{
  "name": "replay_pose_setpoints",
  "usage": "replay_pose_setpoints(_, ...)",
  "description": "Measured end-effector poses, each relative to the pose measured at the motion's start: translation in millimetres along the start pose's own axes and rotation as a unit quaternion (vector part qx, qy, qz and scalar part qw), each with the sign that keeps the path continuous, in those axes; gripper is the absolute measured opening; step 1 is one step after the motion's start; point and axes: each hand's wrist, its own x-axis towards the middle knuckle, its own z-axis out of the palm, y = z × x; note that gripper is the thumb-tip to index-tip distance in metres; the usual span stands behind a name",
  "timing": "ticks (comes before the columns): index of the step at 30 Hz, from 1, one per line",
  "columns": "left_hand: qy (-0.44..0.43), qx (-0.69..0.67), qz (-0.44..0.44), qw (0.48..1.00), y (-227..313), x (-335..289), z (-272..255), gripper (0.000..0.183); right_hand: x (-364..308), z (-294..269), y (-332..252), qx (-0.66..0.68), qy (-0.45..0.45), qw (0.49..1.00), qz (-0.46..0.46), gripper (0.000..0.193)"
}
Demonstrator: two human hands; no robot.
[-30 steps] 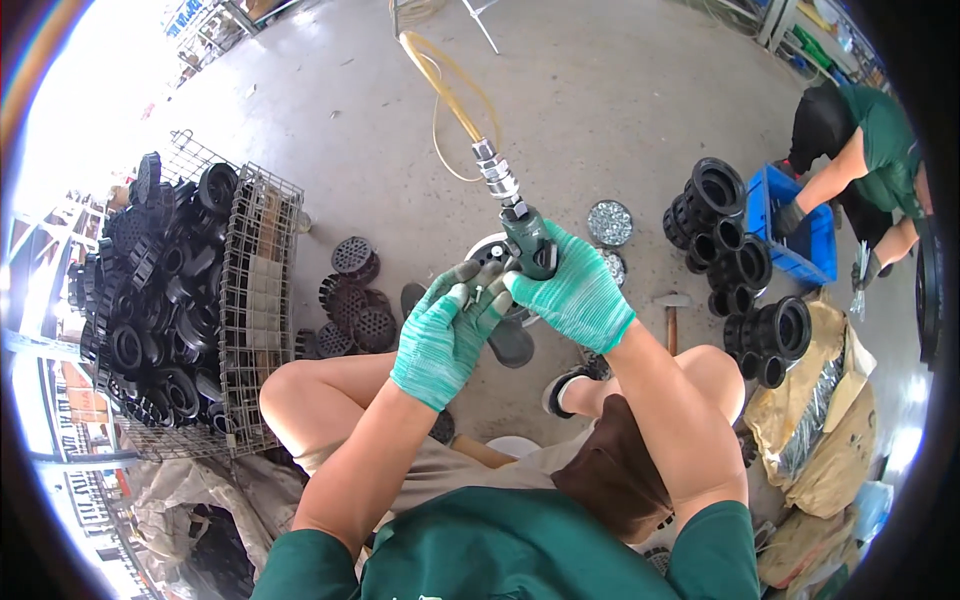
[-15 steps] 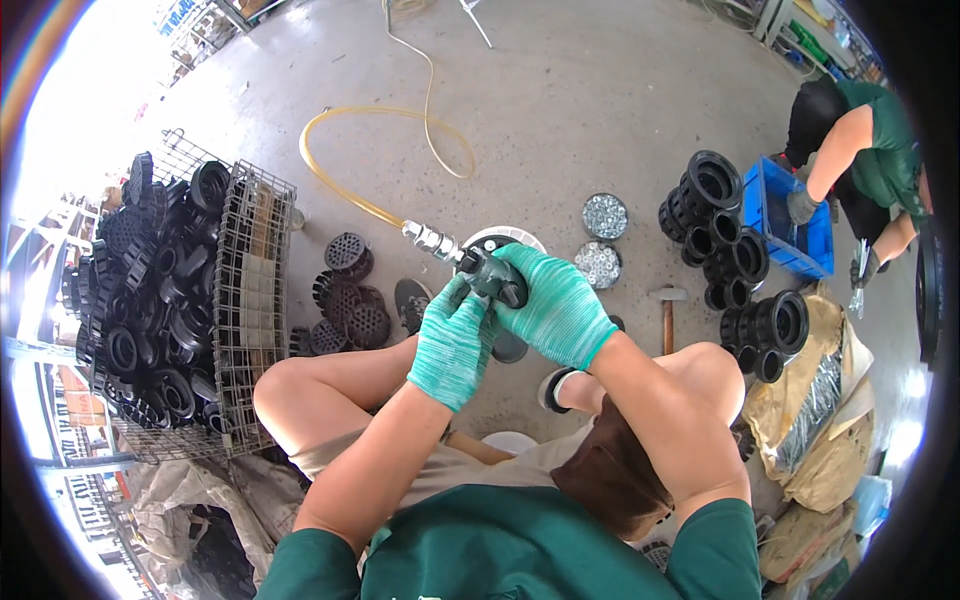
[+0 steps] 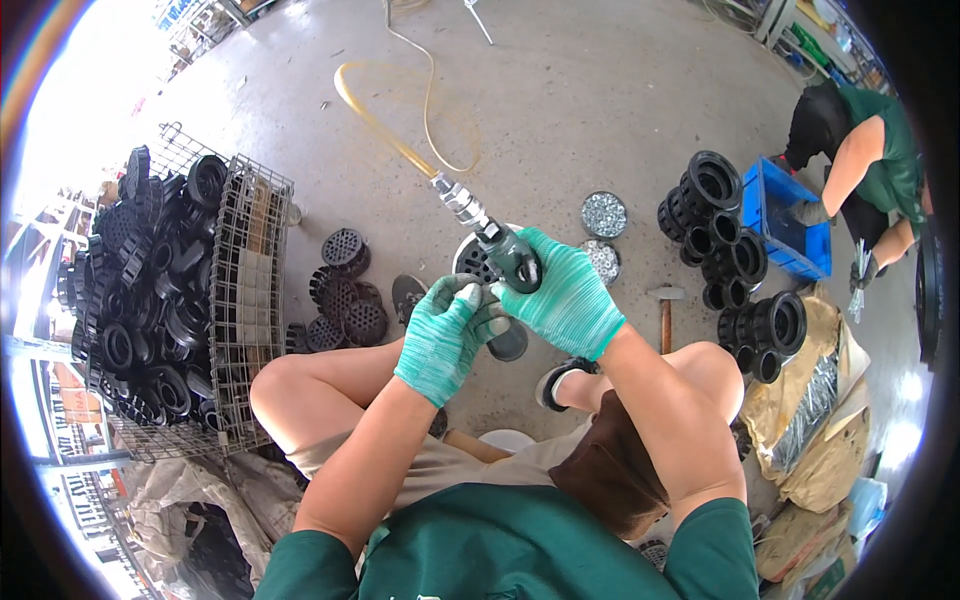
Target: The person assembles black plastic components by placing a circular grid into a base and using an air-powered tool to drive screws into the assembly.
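Note:
My right hand [image 3: 572, 297], in a green knit glove, grips a dark air-powered wrench [image 3: 516, 264] between my knees. A silver coupling [image 3: 460, 203] joins the tool to a yellow air hose [image 3: 385, 130]. My left hand [image 3: 437, 342], gloved alike, is just left of and below the wrench, its thumb and fingertips pinched together near the tool's underside. Whatever is between them is too small to make out. Partly hidden behind the wrench, a black slotted disc [image 3: 472, 264] lies on a white round base.
Two round tins hold silver bolts [image 3: 604, 214] and nuts [image 3: 601, 262]. A hammer [image 3: 667, 318] lies by my right knee. Black perforated discs [image 3: 345, 253] and a wire cage [image 3: 250, 310] of black parts stand left. Right are black ring parts [image 3: 713, 182], a blue crate [image 3: 790, 220] and a co-worker [image 3: 870, 140].
The wrench and my right hand have shifted slightly right, and the hose swung right with them. My left hand has come off the wrench body, and its fingers now pinch below it.

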Motion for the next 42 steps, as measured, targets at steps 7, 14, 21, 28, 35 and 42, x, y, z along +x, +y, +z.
replay_pose_setpoints(7, -0.02, -0.052, -0.079, 0.995, 6.4, 0.0, -9.3, 0.027, 0.9, 1.2, -2.2, 0.027, -0.016, 0.999, 0.031, 0.038)
replay_pose_setpoints(14, -0.03, 0.039, -0.029, 0.998, 8.8, -10.6, 0.3, 0.029, 2.3, 0.9, 3.4, 0.023, -0.015, 1.0, -0.002, 0.04)
replay_pose_setpoints(21, -0.003, 0.184, 0.046, 0.982, 11.0, -9.3, 7.1, 0.025, 2.9, 5.9, 9.6, 0.017, -0.012, 0.998, -0.052, 0.042)
replay_pose_setpoints(28, -0.026, 0.219, 0.1, 0.97, 10.2, -8.3, 8.8, 0.025, 3.0, 4.3, 7.9, 0.027, -0.015, 0.999, -0.007, 0.041)
replay_pose_setpoints(35, -0.016, 0.203, 0.089, 0.975, 3.3, -7.0, 10.8, 0.028, 2.0, 1.8, 2.4, 0.03, -0.012, 0.999, 0.034, 0.042)
replay_pose_setpoints(42, -0.041, 0.161, 0.047, 0.985, 8.6, -7.5, 2.1, 0.025, 1.6, -1.8, 5.9, 0.04, -0.03, 0.999, -0.021, 0.044)
